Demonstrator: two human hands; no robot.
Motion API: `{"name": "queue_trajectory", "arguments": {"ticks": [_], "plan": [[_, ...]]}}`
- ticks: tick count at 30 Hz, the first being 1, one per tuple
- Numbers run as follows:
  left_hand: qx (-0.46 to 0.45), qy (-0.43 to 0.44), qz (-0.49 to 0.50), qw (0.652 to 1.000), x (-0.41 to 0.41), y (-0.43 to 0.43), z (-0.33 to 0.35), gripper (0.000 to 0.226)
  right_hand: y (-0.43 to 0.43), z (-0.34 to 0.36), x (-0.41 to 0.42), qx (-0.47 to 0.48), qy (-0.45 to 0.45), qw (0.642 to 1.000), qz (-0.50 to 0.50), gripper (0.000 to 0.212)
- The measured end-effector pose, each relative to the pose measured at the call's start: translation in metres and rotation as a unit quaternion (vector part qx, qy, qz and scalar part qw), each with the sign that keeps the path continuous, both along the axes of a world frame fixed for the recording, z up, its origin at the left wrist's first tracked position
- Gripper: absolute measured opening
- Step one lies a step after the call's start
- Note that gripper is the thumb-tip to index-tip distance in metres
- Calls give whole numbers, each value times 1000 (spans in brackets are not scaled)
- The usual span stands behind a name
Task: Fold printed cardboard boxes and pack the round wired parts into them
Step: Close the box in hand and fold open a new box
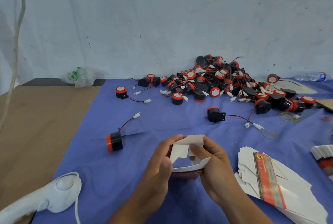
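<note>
We count one half-folded box (187, 153) near the table's (126, 178) front edge, gripped in both hands. The left hand (158, 162) curls around its left side. The right hand (214, 166) holds its right side, fingers bent onto a white flap. The pile of round wired parts (225, 81) at the far edge is too tangled to count. Three loose parts lie apart from it: one far left (121, 92), one left of the hands (114, 141), one mid-table (215, 114). Two stacks of flat boxes sit by the right edge: one near (270, 178), one cropped (324, 155).
</note>
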State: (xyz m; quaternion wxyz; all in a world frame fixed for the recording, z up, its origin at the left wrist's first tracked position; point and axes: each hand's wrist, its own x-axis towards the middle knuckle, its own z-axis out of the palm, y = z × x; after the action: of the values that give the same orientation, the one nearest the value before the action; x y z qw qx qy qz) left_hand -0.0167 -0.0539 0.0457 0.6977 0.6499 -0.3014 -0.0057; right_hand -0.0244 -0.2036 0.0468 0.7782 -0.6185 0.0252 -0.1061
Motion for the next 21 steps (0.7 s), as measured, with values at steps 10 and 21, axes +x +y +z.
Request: {"name": "queue_trajectory", "arguments": {"ticks": [10,21], "plan": [[37,-60,128,989,5,-2,-5,38,12,2,-3,3,-29,999,-35,27],[-64,88,155,982,13,-3,-3,35,29,-2,-14,53,-69,995,47,26]]}}
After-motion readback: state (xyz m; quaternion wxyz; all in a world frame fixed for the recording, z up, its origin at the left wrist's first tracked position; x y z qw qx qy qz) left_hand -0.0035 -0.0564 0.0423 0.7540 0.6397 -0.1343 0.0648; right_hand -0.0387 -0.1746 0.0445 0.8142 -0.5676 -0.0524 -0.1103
